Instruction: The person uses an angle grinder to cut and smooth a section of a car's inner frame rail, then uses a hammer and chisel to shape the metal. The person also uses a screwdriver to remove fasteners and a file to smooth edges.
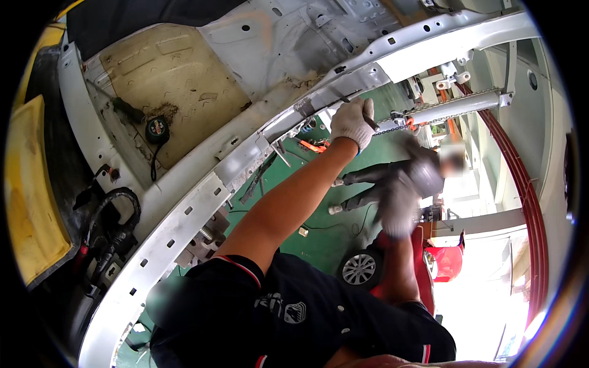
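Observation:
My left hand (353, 126), in a pale work glove, is closed at the edge of the grey metal car-body rail (279, 119). A short dark rod-like tool (372, 124) sticks out of its fist; the tool's exact kind is hidden. My right hand (397, 211), also gloved, is raised to the right and smeared by motion. Its fingers cannot be made out, nor whether it holds anything. Both bare forearms come out of black short sleeves with red and white trim.
A tape measure (157, 129) lies on the tan floor panel inside the car body. A chain (392, 129) with an orange-red hook runs along a metal beam (454, 110). Behind, another person (374, 181) in dark clothes stands on the green floor, near a red car's wheel (361, 268).

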Motion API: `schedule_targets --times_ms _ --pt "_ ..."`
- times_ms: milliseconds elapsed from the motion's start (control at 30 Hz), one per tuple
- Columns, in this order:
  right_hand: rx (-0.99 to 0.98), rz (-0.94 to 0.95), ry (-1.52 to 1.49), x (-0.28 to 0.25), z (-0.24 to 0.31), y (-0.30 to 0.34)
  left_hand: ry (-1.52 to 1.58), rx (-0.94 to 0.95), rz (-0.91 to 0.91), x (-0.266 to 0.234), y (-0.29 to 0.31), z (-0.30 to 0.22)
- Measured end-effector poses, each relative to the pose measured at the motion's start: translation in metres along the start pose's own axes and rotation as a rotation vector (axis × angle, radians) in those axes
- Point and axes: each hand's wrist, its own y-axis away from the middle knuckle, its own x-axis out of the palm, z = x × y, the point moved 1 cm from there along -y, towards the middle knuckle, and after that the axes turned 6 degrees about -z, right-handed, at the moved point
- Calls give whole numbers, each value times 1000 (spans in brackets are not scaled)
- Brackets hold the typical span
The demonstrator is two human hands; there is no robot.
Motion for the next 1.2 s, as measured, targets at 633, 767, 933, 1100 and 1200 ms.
schedule_targets --times_ms 633,767,933,1100,1200 --pt "590 -172 -425 -13 28 18 115 14 48 2 9 6" --pt "537 -117 -418 -5 33 10 96 -64 39 4 12 -3" --pt "637 7 -324 18 12 16 209 -121 52 14 10 13" --pt "704 -8 -456 33 7 17 508 -149 21 14 4 54" --pt "708 -41 -390 28 1 36 282 88 37 -34 44 56"
